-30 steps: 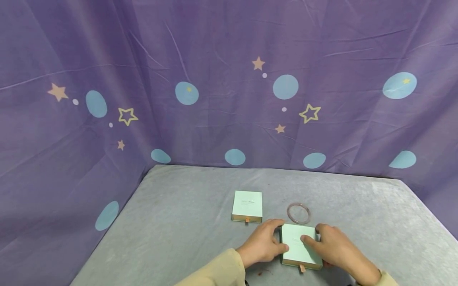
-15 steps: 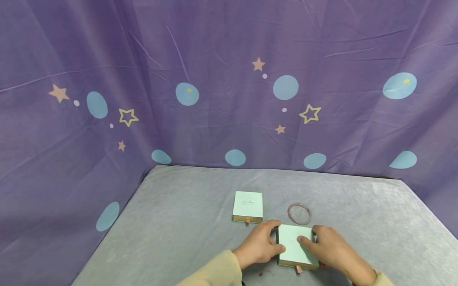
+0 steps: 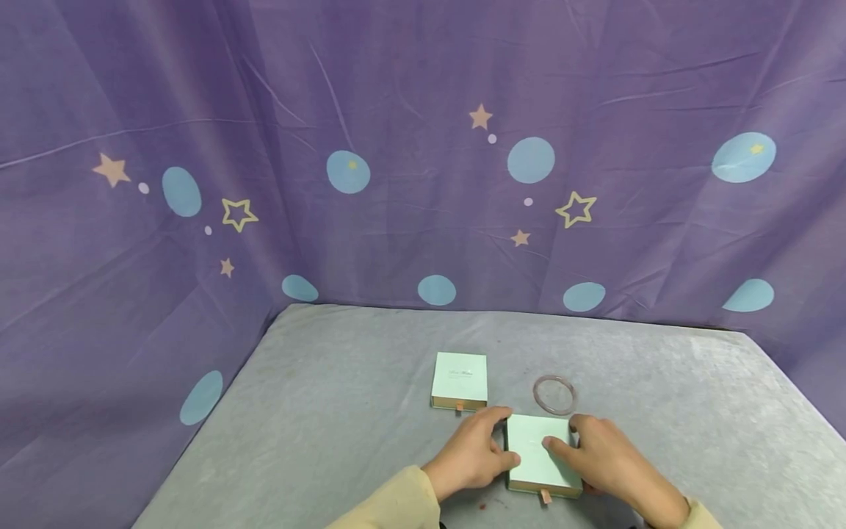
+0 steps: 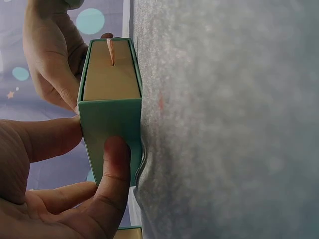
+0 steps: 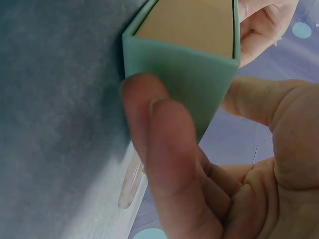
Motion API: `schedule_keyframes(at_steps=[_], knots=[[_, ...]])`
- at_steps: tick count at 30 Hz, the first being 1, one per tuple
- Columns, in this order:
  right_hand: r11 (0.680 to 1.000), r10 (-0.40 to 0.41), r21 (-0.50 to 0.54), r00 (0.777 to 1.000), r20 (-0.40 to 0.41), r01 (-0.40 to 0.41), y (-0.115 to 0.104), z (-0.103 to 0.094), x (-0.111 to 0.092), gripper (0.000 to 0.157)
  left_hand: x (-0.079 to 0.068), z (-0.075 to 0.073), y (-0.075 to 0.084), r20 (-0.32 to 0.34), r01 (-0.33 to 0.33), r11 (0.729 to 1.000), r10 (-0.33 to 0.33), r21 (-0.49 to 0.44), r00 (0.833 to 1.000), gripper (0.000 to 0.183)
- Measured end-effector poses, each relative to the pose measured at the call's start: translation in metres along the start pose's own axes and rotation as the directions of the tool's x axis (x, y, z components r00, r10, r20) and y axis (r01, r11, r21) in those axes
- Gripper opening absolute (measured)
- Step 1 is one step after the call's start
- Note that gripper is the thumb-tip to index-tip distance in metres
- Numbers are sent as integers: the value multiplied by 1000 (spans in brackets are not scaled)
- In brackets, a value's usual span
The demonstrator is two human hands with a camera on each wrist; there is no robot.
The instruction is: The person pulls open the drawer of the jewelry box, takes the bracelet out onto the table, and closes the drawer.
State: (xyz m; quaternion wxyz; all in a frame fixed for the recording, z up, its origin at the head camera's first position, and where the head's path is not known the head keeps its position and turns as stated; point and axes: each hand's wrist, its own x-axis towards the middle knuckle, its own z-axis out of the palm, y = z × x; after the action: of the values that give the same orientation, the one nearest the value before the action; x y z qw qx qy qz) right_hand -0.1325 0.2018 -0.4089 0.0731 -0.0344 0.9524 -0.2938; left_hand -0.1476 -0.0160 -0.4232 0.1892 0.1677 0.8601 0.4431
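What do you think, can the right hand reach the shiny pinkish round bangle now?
Probably yes: the bangle lies near the right hand, uncovered. But that hand's fingers hold the pale green square box in front of the bangle, so they'd likely have to let go first.

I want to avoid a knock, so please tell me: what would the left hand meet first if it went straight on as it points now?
The nearer mint-green box: the left hand points at its left side, and the fingers seem to touch it there.
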Motion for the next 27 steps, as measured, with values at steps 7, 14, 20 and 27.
schedule_keyframes(at_steps=[7,14,20,27], knots=[[1000,-7,-2,1000,7,7,-4,0,0,38,-3,-1,-1,-10,-3,1000,3,-1,1000,62],[1000,-12,22,1000,13,12,-7,2,0,38,-6,-4,-1,-16,-15,1000,15,5,1000,62],[998,-40,44,999,34,38,-9,4,1,40,-10,-6,-3,-40,-28,1000,29,12,999,64],[996,-65,60,997,37,63,-11,8,2,40,-14,-9,-5,-45,-14,1000,15,17,999,64]])
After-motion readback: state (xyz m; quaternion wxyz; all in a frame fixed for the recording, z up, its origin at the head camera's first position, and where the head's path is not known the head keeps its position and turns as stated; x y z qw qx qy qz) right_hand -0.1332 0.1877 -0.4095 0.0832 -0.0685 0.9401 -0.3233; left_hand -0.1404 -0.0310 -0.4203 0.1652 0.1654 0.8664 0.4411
